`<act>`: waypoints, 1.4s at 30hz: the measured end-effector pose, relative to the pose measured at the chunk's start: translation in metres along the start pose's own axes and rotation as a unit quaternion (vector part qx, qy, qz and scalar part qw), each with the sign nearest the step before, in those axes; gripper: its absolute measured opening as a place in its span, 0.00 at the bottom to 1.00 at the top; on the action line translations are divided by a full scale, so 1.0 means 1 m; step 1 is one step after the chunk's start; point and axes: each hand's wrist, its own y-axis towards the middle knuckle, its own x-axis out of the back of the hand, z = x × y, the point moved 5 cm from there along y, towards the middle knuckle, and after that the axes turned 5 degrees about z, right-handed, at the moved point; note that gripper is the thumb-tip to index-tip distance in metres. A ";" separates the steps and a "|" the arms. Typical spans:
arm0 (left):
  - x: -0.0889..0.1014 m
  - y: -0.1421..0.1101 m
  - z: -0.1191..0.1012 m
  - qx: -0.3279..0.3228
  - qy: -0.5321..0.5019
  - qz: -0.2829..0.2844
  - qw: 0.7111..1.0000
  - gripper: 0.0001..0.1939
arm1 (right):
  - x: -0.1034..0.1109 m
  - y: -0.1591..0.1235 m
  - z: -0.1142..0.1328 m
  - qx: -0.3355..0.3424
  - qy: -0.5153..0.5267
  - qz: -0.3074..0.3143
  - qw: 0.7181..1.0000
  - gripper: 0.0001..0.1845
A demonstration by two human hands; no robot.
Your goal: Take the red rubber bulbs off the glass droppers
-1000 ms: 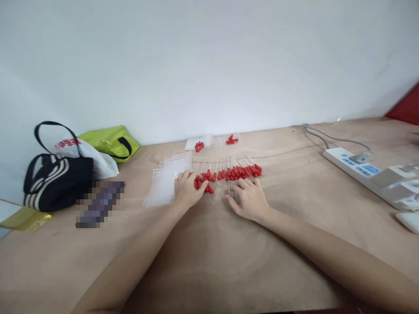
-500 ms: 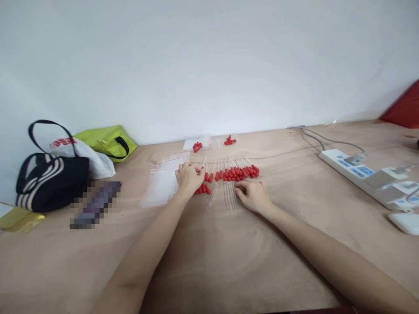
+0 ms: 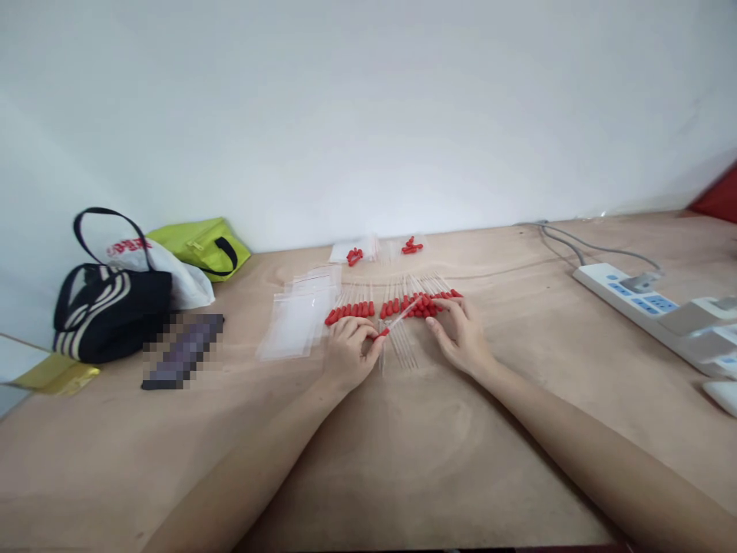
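So the dropper-looking thing, clear tube with a red bulb, is right in the middle, red end low and tube tilting up toward one o'clock. The left hand has the bulb end pinched between thumb and fingertips. The right hand, at about three o'clock, is half curled with a modest gap between thumb and fingers. Its fingertips are over the edge of the red pile, near the tube's far end; can't tell if it's gripping anything.

Going out from there: at ten o'clock there's a neat row of red-ended tubes, at two a thicker heap of red-ended tubes. At five, between the hands, a small bunch of bare tubes with no red on them. Two clusters of red bulbs sit further back, the left cluster at eleven and the right cluster at twelve-ish, both with clear plastic; in it or on it, can't say.

My read on progress: well along, since red-ended tubes far outnumber bare ones, but not finished. The flat clear zip bags at nine look unfilled.

Outermost: black bag at nine, green bag at ten, power strip at two to three.
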 end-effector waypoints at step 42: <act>-0.003 -0.011 0.015 0.043 -0.132 0.270 0.953 0.23 | -0.019 -0.012 0.003 0.001 -0.017 0.156 0.988 0.18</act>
